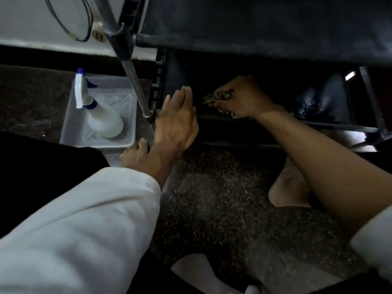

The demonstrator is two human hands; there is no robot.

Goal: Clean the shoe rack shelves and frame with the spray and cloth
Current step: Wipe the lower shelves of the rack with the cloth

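In the middle of the frame, the right hand [241,98] reaches into the dark lower level of the rack [254,35]. Its fingers are clenched round a bunched, patterned cloth [218,96]. The cloth sticks out to the left of the knuckles and shows again under the hand at the front rail [318,124]. It seems to press on the lower shelf, though that space is too dark to be sure.

Just left of it, the left hand [176,122] lies with its fingers straight and together, pointing toward the top of the frame. It grasps nothing and rests at the rack's lower left corner, beside the foot of a slanted metal pole [131,75]. A white sleeve [84,219] fills the lower left.

The spray bottle [101,117] stands upright in a translucent tub [67,124] on the floor [212,198], left of centre, apart from both hands. It is white with a blue trigger and collar, and the nozzle points toward the top of the frame.

A bare foot [133,155] rests on the floor just below the tub's near right corner. The upper shelf of the rack, dark and dusty, spans the upper right. In the upper left, a thin dark cable [63,24] loops against a pale wall [25,18].
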